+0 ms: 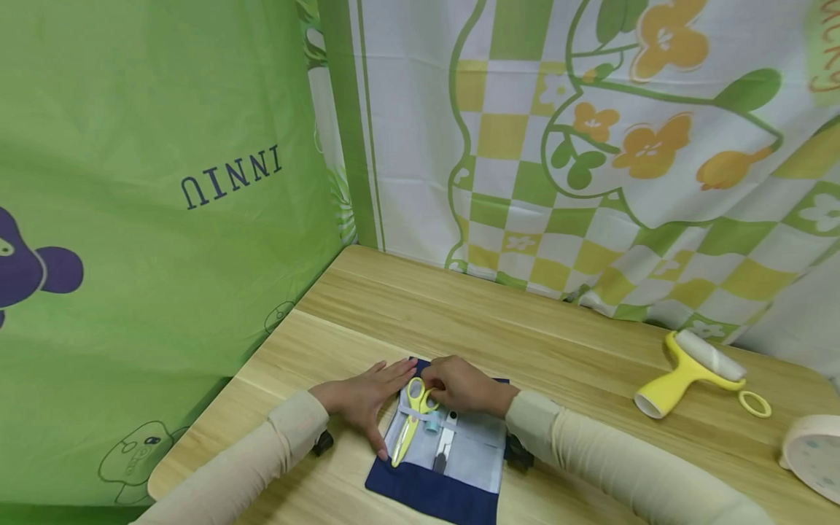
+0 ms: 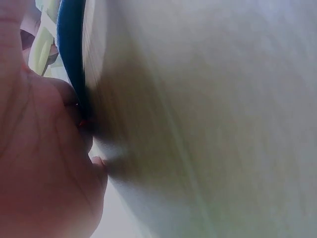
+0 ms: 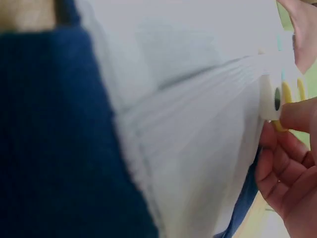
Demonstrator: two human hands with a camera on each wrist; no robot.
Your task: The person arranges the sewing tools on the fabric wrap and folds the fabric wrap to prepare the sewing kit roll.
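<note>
On the table lies an unrolled navy cloth pouch with a pale grey lining (image 1: 482, 445). Yellow scissors (image 1: 407, 437) sit in it, points toward the navy flap (image 1: 433, 497), under a pale strap. Beside them are a small light-blue item (image 1: 432, 423) and a slim white tool with a dark end (image 1: 445, 446). My right hand (image 1: 462, 386) pinches a yellow handle loop of the scissors between thumb and fingers. My left hand (image 1: 364, 401) rests spread along the pouch's left edge, thumb near the blades. In the left wrist view, the left palm (image 2: 44, 163) is beside the pouch's navy edge (image 2: 72, 49).
At the right of the wooden table (image 1: 558, 350) lies a yellow-handled lint roller (image 1: 679, 375) beside a yellow ring (image 1: 755, 405). A round white object (image 1: 814, 456) stands at the right edge. Green cloth (image 1: 197, 292) hangs at left, and a patterned curtain (image 1: 525, 182) behind.
</note>
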